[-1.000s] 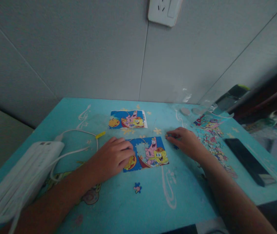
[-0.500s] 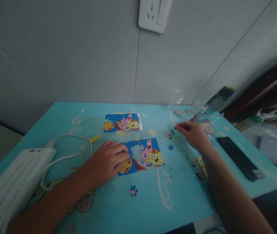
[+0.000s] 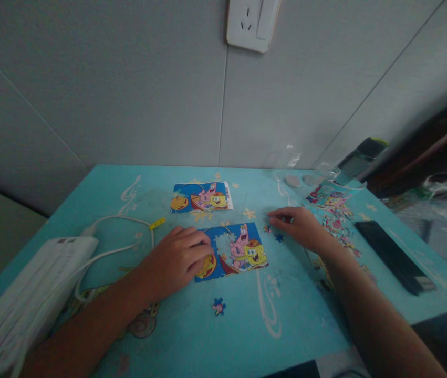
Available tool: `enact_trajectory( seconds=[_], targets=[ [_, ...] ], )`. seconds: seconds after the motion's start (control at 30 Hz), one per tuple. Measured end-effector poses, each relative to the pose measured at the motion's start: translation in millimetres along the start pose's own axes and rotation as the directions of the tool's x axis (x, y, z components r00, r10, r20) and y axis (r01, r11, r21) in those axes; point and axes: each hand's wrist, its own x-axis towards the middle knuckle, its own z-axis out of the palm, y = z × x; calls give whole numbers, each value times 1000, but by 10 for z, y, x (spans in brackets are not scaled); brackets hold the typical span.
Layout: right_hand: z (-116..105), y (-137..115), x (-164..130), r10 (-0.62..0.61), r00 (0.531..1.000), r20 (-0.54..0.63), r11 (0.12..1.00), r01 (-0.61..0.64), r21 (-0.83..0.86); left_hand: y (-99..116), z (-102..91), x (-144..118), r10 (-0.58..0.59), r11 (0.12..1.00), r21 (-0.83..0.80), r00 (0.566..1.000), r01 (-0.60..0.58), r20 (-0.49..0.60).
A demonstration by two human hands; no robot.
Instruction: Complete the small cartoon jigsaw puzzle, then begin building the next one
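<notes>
fingers: left hand (image 3: 176, 260) flat, hiding puzzle (image 3: 233, 251) edge | right hand (image 3: 300, 227) grip unclear

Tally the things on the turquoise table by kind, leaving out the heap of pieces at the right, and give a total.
Cartoon picture rectangles (reference card, part-built jigsaw): 2
Loose jigsaw pieces in the open: 3
White power strip: 1
Black flat slab: 1
Total: 7
</notes>
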Motion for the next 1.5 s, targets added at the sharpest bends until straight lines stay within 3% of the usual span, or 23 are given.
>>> enact_trajectory(
  seconds=[0.1,0.23,0.5,0.67,0.77,0.83,0.97,1.1,1.23,1.5],
  targets=[
    [26,7,26,54,993,-105,989,-68,-134,4,-5,1,7,1000,-3,1000,-7,2],
    [59,35,31,57,991,-117,985,-75,-158,5,3,-1,11,1000,-2,1000,-11,-12],
    [54,30,22,-164,984,-73,964,144,-226,16,-7,2,-8,1000,-1,1000,8,-3],
    [62,3,44,-187,977,-102,945,150,-292,20,-13,3,-3,1000,-7,1000,3,-19],
    [106,-49,54,-216,963,-164,959,177,-223,24,-21,6,-3,1000,-4,1000,3,-19],
    [171,-141,44,-277,945,-175,959,259,-120,28,-25,8,-5,1000,-1,1000,5,-13],
    [353,-428,-29,-439,892,-112,889,449,92,32,-19,10,-6,1000,3,1000,6,-12],
    [449,-625,-112,-513,857,-59,838,514,185,30,-11,7,0,1000,10,999,0,-35],
    [371,-594,-122,-469,878,-94,863,478,165,39,-29,11,-6,1000,6,1000,6,-30],
    [157,-368,-74,-261,933,-246,959,280,45,38,-28,4,-10,1000,-7,1000,10,-20]
  ],
)
